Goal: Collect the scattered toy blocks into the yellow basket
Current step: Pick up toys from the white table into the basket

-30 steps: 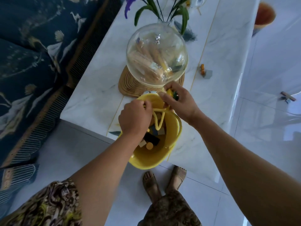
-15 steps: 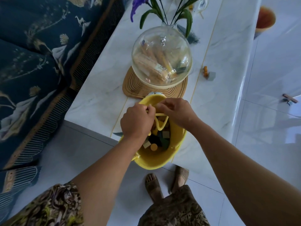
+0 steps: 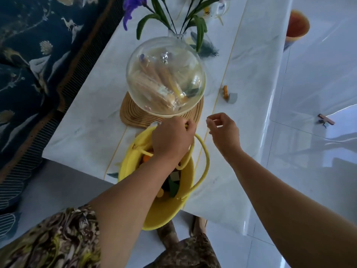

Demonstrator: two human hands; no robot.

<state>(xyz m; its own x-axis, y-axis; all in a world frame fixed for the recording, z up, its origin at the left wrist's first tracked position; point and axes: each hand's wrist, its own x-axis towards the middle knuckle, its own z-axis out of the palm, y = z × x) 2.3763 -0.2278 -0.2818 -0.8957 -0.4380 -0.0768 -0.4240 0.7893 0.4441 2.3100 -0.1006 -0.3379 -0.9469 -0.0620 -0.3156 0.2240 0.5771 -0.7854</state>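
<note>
Blocks [image 3: 228, 94] lie beyond glass dome [image 3: 165, 76], past yellow basket [image 3: 164, 213].

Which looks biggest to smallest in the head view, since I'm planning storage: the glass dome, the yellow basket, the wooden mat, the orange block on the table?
1. Glass dome and yellow basket: similar, and the basket sits nearer the camera, so unranked.
2. Wooden mat, partly hidden under the dome.
3. Orange block, clearly smallest.

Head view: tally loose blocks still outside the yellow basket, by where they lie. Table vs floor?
On the table: 2, an orange block and a grey block right of the glass dome.
On the floor: 2, a tan bar and a small dark piece beside it.
Total: 4
</note>
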